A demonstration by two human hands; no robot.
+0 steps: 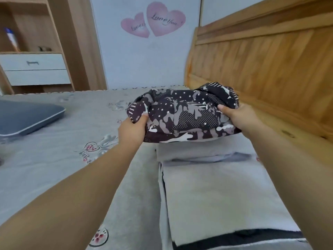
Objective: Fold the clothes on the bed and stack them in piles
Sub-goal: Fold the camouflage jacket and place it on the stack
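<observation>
Dark purple-black cloth with grey camouflage blotches, white dots and stripes makes up the patterned garment point(183, 114), a bunched, roughly folded bundle held at the far end of the bed point(54, 150), close to the wooden headboard point(261, 69). The left hand point(132, 130) grips its left edge, thumb pressed on top of the cloth and the other fingers curled underneath. The right hand point(239, 117) clamps the right edge the same way, thumb on top, fingers hidden beneath the fabric. The hands are apart, one at each side of the bundle, and both forearms reach straight forward, nearly parallel, from the lower corners of the view.

The bundle's underside sits over the far part of a pile of folded clothes point(212, 186); whether it rests on it or is just above cannot be told. That pile shows a light grey folded piece on top, a pale bluish layer at its far edge and a black band at the near edge. It lies along the right side of the bed, beside the headboard.

The bedsheet is grey with heart prints. A grey-blue pad point(27, 118) lies at the left. Beyond the bed stand a white wardrobe door with pink heart stickers point(153, 22) and a wooden shelf unit with white drawers point(34, 69).
</observation>
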